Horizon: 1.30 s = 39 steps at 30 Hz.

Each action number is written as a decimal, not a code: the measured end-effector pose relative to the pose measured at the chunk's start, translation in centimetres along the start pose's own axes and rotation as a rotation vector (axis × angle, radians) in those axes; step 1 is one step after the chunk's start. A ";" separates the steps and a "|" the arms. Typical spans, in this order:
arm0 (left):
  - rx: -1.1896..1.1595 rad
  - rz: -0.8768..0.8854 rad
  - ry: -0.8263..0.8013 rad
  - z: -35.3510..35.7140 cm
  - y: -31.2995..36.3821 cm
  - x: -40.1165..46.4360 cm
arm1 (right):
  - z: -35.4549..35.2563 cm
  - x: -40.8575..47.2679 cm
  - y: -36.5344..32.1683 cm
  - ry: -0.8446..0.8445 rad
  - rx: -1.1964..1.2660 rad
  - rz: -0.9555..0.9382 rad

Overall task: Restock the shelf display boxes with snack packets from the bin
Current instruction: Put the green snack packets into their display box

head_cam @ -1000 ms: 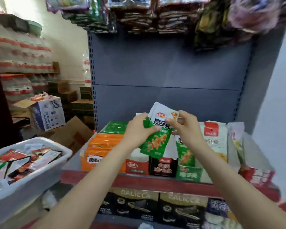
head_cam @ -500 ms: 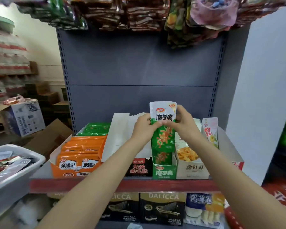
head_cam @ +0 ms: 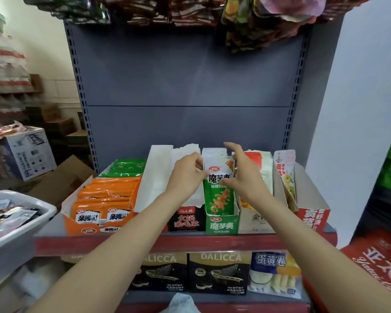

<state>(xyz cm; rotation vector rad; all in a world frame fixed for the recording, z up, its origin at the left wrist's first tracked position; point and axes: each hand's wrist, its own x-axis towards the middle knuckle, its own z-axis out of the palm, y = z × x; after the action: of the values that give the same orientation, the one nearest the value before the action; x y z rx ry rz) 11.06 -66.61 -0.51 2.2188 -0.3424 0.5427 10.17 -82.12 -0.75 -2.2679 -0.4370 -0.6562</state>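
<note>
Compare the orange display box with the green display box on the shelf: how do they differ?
The orange display box is wide and low, its packets lying overlapped; the green display box is narrow, its packets standing upright. Both hands, left hand and right hand, work at the green one; the orange one is untouched. Both sit at the shelf's front edge.

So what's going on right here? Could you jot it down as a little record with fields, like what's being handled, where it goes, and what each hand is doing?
Item handled: green snack packet, upright
Where it sits: in the green display box on the shelf, in front of more packets
Left hand: pinches the packet's upper left edge
Right hand: fingers spread, touching the packet's right side
Supply: grey bin of packets at the left
Neighbouring boxes: orange box, black box
</note>
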 end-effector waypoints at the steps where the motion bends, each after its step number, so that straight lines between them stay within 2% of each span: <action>1: 0.030 0.000 -0.015 0.2 -0.1 -0.1 | 0.1 0.0 0.1 -0.020 -0.069 -0.024; 5: 0.070 0.011 -0.004 0.2 -0.4 -0.4 | 0.3 -0.3 0.3 -0.039 -0.276 -0.036; 8: 0.016 0.019 0.024 -0.8 -0.3 -0.8 | 0.3 -0.4 -0.1 -0.007 -0.306 -0.013; 11: 0.022 0.044 0.045 -2.5 -0.6 -1.8 | 1.1 -0.7 -1.6 0.097 -0.311 -0.073; 17: 0.047 -0.002 0.226 -9.0 -3.8 -5.1 | 5.8 -0.4 -7.5 0.204 -0.327 -0.207; 19: 0.077 -0.035 0.267 -11.1 -5.3 -6.3 | 8.0 -0.3 -9.8 0.127 -0.247 -0.244; 23: 0.175 -0.133 0.330 -16.1 -9.2 -8.5 | 14.0 -0.4 -15.2 -0.183 0.059 -0.276; 25: 0.214 -0.210 0.340 -19.0 -11.9 -9.8 | 17.6 -0.5 -18.1 -0.293 0.125 -0.314; 29: 0.349 -0.446 0.353 -25.2 -19.0 -13.0 | 24.6 -0.6 -23.4 -0.439 0.082 -0.398; 33: 0.511 -0.618 0.317 -30.7 -25.1 -16.2 | 30.5 -0.4 -27.3 -0.516 -0.150 -0.517; 36: 0.611 -0.751 0.279 -33.7 -28.5 -18.2 | 35.2 0.2 -29.5 -0.670 -0.107 -0.491; 39: 0.722 -0.889 0.163 -35.6 -30.7 -19.7 | 39.2 0.3 -31.0 -0.827 -0.103 -0.502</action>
<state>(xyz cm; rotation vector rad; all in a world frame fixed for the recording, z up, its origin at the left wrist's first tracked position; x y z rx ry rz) -3.00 -18.45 -9.44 2.6420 1.0410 0.3583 8.22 -32.66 -7.33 -2.4650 -1.4206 0.0837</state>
